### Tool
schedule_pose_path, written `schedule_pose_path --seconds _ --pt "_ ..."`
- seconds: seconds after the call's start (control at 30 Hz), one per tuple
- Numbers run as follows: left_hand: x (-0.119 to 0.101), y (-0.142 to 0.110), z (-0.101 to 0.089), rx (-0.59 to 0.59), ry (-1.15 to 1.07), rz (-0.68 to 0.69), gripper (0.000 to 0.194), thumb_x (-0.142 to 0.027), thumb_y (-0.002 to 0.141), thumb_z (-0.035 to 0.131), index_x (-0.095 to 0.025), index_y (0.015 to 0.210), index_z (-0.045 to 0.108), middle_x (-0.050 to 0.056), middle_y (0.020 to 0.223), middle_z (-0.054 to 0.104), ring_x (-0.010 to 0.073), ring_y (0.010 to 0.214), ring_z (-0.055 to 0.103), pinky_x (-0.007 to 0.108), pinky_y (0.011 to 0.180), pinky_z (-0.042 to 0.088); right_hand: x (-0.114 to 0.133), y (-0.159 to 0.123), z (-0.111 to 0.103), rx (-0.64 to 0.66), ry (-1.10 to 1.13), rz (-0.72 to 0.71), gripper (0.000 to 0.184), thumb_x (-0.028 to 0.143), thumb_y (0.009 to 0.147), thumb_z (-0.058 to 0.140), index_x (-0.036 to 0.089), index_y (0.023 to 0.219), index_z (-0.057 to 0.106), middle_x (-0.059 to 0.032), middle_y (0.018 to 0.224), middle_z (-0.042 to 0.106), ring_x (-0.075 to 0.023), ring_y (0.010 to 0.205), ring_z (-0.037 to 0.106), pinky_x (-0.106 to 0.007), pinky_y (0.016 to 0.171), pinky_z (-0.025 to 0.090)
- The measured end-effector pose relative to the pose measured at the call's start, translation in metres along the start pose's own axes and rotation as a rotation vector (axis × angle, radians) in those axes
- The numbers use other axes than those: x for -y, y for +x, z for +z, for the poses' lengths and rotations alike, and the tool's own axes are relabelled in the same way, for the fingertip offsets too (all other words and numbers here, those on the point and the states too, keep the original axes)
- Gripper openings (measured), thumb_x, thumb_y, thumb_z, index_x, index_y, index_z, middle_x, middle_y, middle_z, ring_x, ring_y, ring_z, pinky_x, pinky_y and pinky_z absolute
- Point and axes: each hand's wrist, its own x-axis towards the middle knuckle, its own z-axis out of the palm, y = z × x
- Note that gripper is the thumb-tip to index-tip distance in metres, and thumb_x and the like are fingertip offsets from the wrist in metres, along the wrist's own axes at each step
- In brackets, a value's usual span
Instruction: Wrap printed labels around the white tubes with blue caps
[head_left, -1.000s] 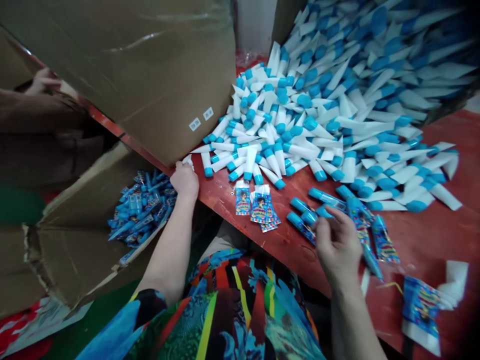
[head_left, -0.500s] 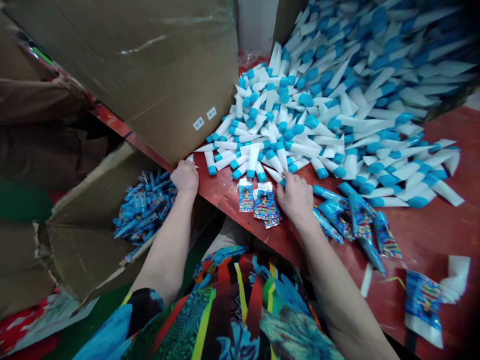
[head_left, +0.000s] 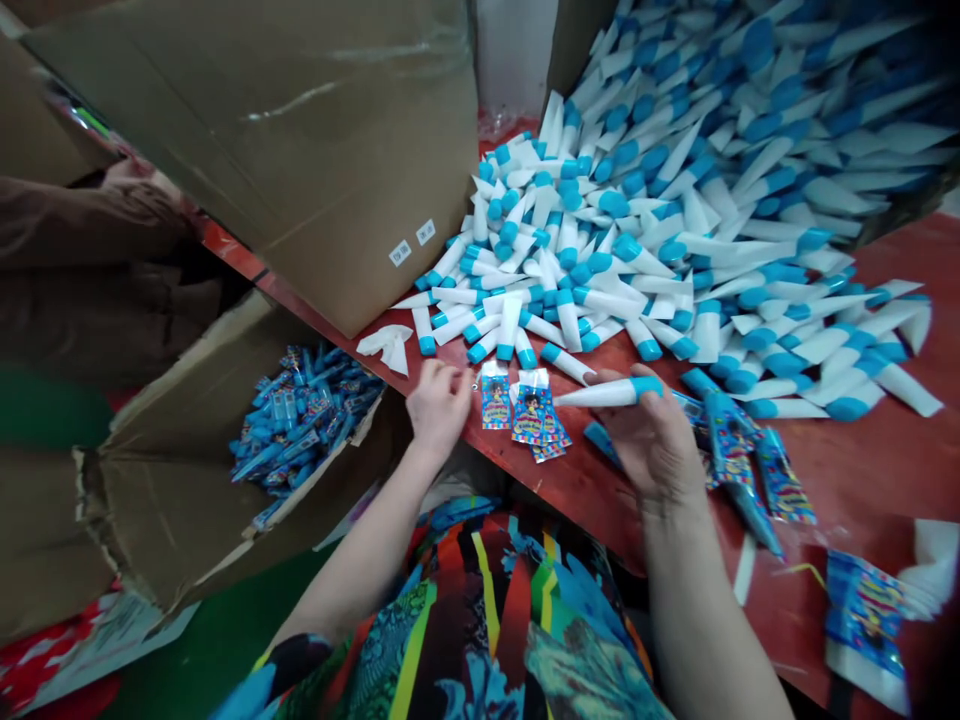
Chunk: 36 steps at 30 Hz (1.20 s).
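Note:
My right hand (head_left: 649, 445) holds a white tube with a blue cap (head_left: 609, 392) across its fingers, cap end to the right. My left hand (head_left: 440, 407) rests on the red table top (head_left: 847, 480) with its fingers bunched and nothing visible in them. It is just left of several printed blue card packets (head_left: 534, 415). Behind both hands lies a large heap of white tubes with blue caps (head_left: 600, 250). Right of my right hand lie several filled, colourfully printed tube packs (head_left: 731, 450).
A crumpled white wrapper (head_left: 388, 347) lies by the corner of a large cardboard box (head_left: 262, 150). An open carton (head_left: 300, 425) of blue packaged tubes stands left, below the table edge. A co-worker's brown sleeve (head_left: 97, 225) shows far left. Another printed pack (head_left: 862, 630) lies bottom right.
My left hand has moved right, away from the box corner, uncovering the white wrapper. My right hand has moved right and now holds a white tube lifted from the heap's edge.

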Motion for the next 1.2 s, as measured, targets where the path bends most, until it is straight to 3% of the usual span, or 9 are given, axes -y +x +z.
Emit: schedule_pose_path --seconds 0.1,0.23,0.43,0.53,0.63,0.83,0.97,1.07,1.2 --pt "-0.02 -0.024 0.004 0.208 0.059 0.053 0.023 -0.04 0.106 0.081 -0.025 0.12 0.089 0.012 0.13 0.079 0.028 0.109 0.081 0.035 0.077 0.055 -0.009 -0.011 -0.002 0.048 0.082 0.109 0.051 0.067 0.083 0.099 0.037 0.118 0.078 0.0037 0.087 0.077 -0.0256 0.076 0.08 -0.044 0.072 0.068" --pt "-0.023 -0.028 0.002 0.262 0.05 0.042 0.019 -0.029 0.109 0.074 -0.025 0.116 0.091 0.011 0.132 0.081 0.0273 0.109 0.082 0.035 0.078 0.055 -0.023 -0.026 0.003 0.136 0.053 0.263 0.054 0.068 0.085 0.097 0.037 0.122 0.073 0.0087 0.079 0.066 -0.0144 0.043 0.053 -0.03 0.039 0.043" --pt "-0.026 -0.023 -0.001 0.183 -0.5 -0.219 0.01 -0.018 0.096 0.083 -0.022 0.087 0.087 0.006 0.096 0.084 0.0217 0.09 0.078 0.031 0.084 0.058 -0.034 -0.042 0.024 0.117 -0.193 0.282 0.056 0.051 0.081 0.102 0.032 0.122 0.069 0.0075 0.085 0.073 -0.0156 0.051 0.058 -0.034 0.049 0.054" --pt "-0.045 -0.03 -0.001 0.265 -0.893 -0.379 0.009 -0.023 0.089 0.09 -0.02 0.083 0.086 0.003 0.081 0.08 0.0171 0.075 0.072 0.029 0.077 0.057 -0.033 -0.037 0.037 0.054 -0.309 0.203 0.055 0.05 0.081 0.102 0.03 0.12 0.07 0.0035 0.104 0.081 -0.0152 0.06 0.062 -0.035 0.057 0.055" --pt "-0.067 -0.037 -0.003 0.34 -1.091 -0.49 0.015 -0.025 0.082 0.096 -0.018 0.081 0.083 -0.001 0.068 0.071 0.0117 0.06 0.061 0.025 0.062 0.048 -0.034 -0.024 0.043 0.025 -0.43 0.104 0.052 0.052 0.076 0.099 0.027 0.113 0.072 0.0019 0.102 0.082 -0.0183 0.074 0.068 -0.037 0.073 0.059" --pt "-0.08 -0.037 -0.014 0.544 -1.22 -0.672 0.021 -0.014 0.086 0.094 -0.014 0.102 0.08 -0.01 0.054 0.053 0.0048 0.042 0.037 0.021 0.047 0.022 -0.04 -0.011 0.034 -0.009 -0.546 0.012 0.05 0.056 0.075 0.094 0.026 0.108 0.072 0.0009 0.09 0.077 -0.0233 0.081 0.069 -0.04 0.081 0.058" --pt "-0.078 -0.033 -0.018 0.72 -1.203 -0.691 0.016 -0.021 0.097 0.086 -0.013 0.086 0.076 -0.006 0.055 0.053 0.0031 0.039 0.034 0.022 0.044 0.016 -0.037 -0.014 0.028 0.013 -0.55 -0.034 0.049 0.055 0.082 0.094 0.027 0.116 0.073 -0.0003 0.097 0.076 -0.0233 0.08 0.067 -0.042 0.08 0.06" --pt "-0.079 -0.033 -0.016 0.727 -1.215 -0.676 0.028 -0.025 0.091 0.091 -0.015 0.074 0.072 -0.005 0.054 0.052 0.0029 0.039 0.032 0.024 0.044 0.016 -0.034 -0.016 0.025 0.041 -0.564 -0.049 0.044 0.054 0.083 0.092 0.029 0.114 0.073 0.0 0.097 0.076 -0.0224 0.075 0.065 -0.04 0.072 0.058" --pt "-0.079 -0.033 -0.003 0.605 -1.154 -0.6 0.048 -0.041 0.066 0.109 -0.019 0.064 0.066 -0.004 0.055 0.056 0.0065 0.047 0.04 0.025 0.049 0.026 -0.034 -0.017 0.025 -0.023 -0.52 0.006 0.038 0.048 0.088 0.088 0.03 0.116 0.071 0.001 0.096 0.076 -0.0177 0.058 0.056 -0.036 0.058 0.05"
